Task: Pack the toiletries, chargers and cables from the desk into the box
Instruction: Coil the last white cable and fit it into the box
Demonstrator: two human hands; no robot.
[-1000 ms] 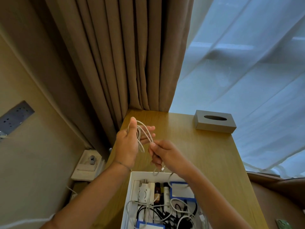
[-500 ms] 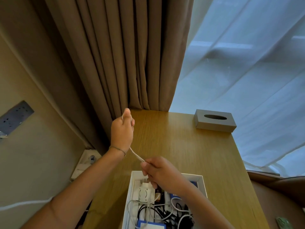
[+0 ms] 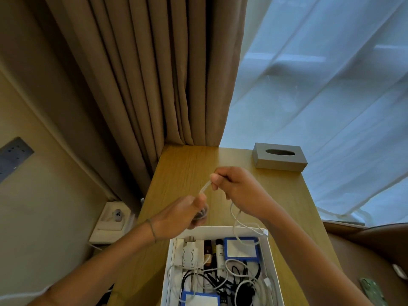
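Observation:
Both hands hold one white cable (image 3: 234, 214) above the wooden desk (image 3: 187, 168). My left hand (image 3: 185, 212) is closed around a small coil of it. Higher and to the right, my right hand (image 3: 237, 187) pinches a short stretch between the hands. The loose end hangs down from the right hand over the far rim of the white box (image 3: 270, 257). Inside the box lie a white charger (image 3: 191, 253), two small bottles (image 3: 213, 250), blue-edged packs (image 3: 241, 248) and tangled black and white cables (image 3: 231, 281).
A grey tissue box (image 3: 279, 160) stands at the desk's far right. Brown curtains (image 3: 154, 74) hang behind the desk, sheer curtains to the right. A wall socket panel (image 3: 111, 219) sits below the desk's left edge. A brown seat (image 3: 375, 244) lies right.
My left hand came down from near the curtain to just above the box. My right hand rose and moved away from the box, drawing the cable up between the hands.

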